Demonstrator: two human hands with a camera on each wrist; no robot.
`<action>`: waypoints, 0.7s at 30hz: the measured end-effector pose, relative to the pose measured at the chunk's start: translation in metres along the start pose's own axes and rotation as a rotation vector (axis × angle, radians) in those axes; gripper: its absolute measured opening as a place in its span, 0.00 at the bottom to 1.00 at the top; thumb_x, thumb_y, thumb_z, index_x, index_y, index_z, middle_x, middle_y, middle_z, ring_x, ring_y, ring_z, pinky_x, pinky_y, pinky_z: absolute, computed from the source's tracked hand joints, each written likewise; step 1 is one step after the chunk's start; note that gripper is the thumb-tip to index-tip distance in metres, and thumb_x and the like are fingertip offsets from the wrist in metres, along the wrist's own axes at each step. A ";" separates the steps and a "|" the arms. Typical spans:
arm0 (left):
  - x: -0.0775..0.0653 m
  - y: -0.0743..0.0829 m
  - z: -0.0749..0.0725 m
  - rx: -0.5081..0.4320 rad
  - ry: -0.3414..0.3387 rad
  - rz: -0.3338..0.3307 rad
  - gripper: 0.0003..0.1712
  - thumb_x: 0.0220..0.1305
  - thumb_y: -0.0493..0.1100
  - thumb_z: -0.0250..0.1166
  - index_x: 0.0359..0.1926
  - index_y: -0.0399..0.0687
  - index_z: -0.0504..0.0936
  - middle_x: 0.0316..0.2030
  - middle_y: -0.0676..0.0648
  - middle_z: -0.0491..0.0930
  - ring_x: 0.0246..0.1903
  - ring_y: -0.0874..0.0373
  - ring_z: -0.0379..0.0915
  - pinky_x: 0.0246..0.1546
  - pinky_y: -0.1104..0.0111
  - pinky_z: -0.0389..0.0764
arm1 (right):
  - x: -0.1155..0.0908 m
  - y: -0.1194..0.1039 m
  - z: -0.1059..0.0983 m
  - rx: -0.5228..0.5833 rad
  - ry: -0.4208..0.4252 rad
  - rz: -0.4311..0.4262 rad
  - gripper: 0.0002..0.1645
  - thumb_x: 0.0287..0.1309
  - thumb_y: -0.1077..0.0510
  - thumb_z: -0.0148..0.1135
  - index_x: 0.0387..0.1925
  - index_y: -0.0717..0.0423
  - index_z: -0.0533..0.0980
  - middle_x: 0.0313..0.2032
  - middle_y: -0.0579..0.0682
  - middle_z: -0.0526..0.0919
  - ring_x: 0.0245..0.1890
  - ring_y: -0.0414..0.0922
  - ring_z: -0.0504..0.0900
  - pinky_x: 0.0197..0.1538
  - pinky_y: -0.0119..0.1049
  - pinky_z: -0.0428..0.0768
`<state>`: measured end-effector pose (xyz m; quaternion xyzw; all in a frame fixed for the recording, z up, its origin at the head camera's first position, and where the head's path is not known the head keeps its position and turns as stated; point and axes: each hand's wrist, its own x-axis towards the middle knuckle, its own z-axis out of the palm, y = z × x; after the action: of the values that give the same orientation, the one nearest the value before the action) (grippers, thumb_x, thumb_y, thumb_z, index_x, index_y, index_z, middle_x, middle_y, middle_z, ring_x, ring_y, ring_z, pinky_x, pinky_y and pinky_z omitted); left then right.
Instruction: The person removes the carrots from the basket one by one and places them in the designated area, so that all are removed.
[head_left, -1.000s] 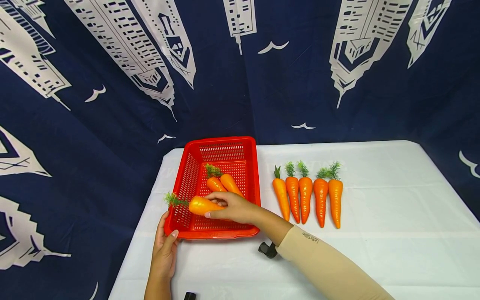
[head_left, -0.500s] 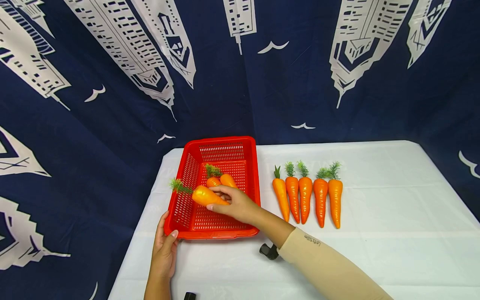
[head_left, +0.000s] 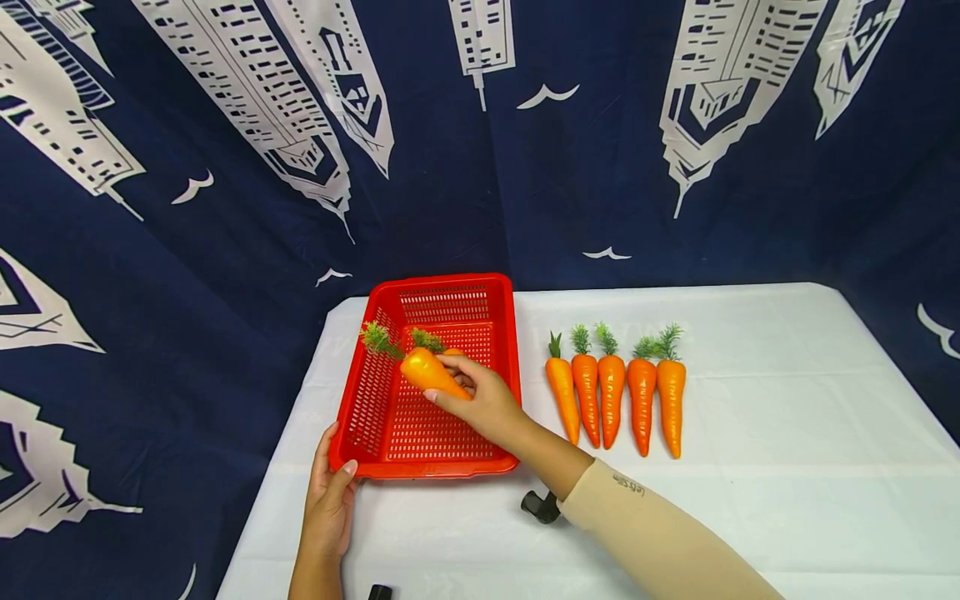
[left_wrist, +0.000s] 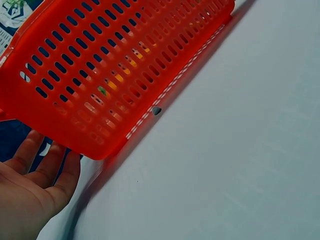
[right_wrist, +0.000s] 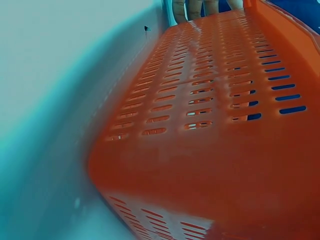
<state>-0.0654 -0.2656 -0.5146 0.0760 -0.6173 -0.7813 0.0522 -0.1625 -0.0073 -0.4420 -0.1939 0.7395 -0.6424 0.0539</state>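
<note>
In the head view my right hand (head_left: 483, 404) pinches a glossy orange carrot (head_left: 426, 369) between thumb and fingers. The carrot is over the red perforated basket (head_left: 431, 470), tilted, its green top pointing to the back left. Behind it, a green carrot top (head_left: 428, 340) and a bit of orange show inside the basket; the hand hides most of those carrots. My left hand (head_left: 330, 500) holds the basket's near left corner, thumb at the rim. The left wrist view shows those fingers (left_wrist: 65, 180) against the basket's underside corner. The right wrist view is filled mostly by the basket's outer wall (right_wrist: 210, 165).
To the right of the basket, several carrots (head_left: 611, 400) lie side by side on the white table (head_left: 787, 500), tops toward the back. A black object (head_left: 540, 506) sits under the right forearm, another (head_left: 380, 592) at the front edge. Behind hangs a dark blue printed curtain (head_left: 570, 183).
My right hand has moved the carrot toward the back and slightly right over the basket, now covering much of the carrots inside. The left hand and the basket stay put.
</note>
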 end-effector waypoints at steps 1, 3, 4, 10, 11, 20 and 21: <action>0.000 0.000 0.000 -0.001 0.000 0.001 0.38 0.73 0.32 0.51 0.79 0.57 0.52 0.74 0.54 0.56 0.66 0.59 0.65 0.59 0.77 0.77 | 0.000 0.000 0.000 0.008 0.022 -0.009 0.31 0.60 0.50 0.72 0.64 0.46 0.75 0.52 0.48 0.82 0.47 0.46 0.80 0.48 0.32 0.82; 0.000 0.000 0.000 -0.005 -0.002 0.003 0.38 0.73 0.32 0.51 0.79 0.56 0.52 0.74 0.54 0.56 0.65 0.59 0.65 0.58 0.77 0.77 | -0.001 0.000 -0.002 0.026 0.061 -0.023 0.30 0.60 0.51 0.72 0.64 0.46 0.75 0.52 0.49 0.82 0.48 0.47 0.81 0.48 0.31 0.82; 0.000 -0.001 0.000 -0.006 -0.004 0.004 0.38 0.73 0.32 0.51 0.79 0.56 0.52 0.74 0.54 0.56 0.65 0.59 0.65 0.59 0.77 0.77 | -0.001 0.000 -0.003 0.029 0.082 -0.027 0.30 0.60 0.52 0.72 0.64 0.46 0.75 0.52 0.49 0.82 0.48 0.47 0.81 0.47 0.30 0.81; 0.000 0.000 0.000 -0.009 -0.012 0.007 0.38 0.73 0.32 0.51 0.79 0.56 0.52 0.74 0.54 0.56 0.66 0.59 0.64 0.60 0.77 0.76 | -0.001 -0.001 -0.012 0.039 0.158 -0.025 0.32 0.61 0.54 0.71 0.66 0.49 0.73 0.53 0.52 0.80 0.50 0.48 0.80 0.50 0.28 0.79; 0.000 0.000 0.000 -0.010 -0.011 0.008 0.38 0.73 0.32 0.51 0.79 0.56 0.52 0.74 0.54 0.56 0.66 0.58 0.64 0.60 0.77 0.76 | -0.001 -0.002 -0.014 0.042 0.162 -0.022 0.32 0.61 0.54 0.71 0.66 0.49 0.73 0.53 0.53 0.80 0.50 0.48 0.80 0.50 0.28 0.79; 0.000 0.000 -0.001 -0.009 -0.008 0.007 0.38 0.73 0.32 0.51 0.79 0.57 0.52 0.74 0.54 0.56 0.66 0.58 0.65 0.59 0.77 0.76 | -0.006 0.001 -0.024 0.034 0.190 -0.006 0.32 0.61 0.49 0.71 0.65 0.43 0.73 0.48 0.52 0.82 0.47 0.46 0.80 0.49 0.29 0.81; 0.000 0.000 -0.001 -0.009 -0.008 0.007 0.38 0.73 0.32 0.51 0.79 0.57 0.52 0.74 0.54 0.56 0.66 0.58 0.65 0.59 0.77 0.76 | -0.006 0.002 -0.024 0.031 0.194 -0.014 0.32 0.61 0.49 0.71 0.65 0.43 0.73 0.48 0.52 0.82 0.47 0.46 0.80 0.50 0.30 0.81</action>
<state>-0.0649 -0.2662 -0.5144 0.0706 -0.6142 -0.7842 0.0527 -0.1651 0.0179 -0.4405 -0.1348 0.7299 -0.6698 -0.0194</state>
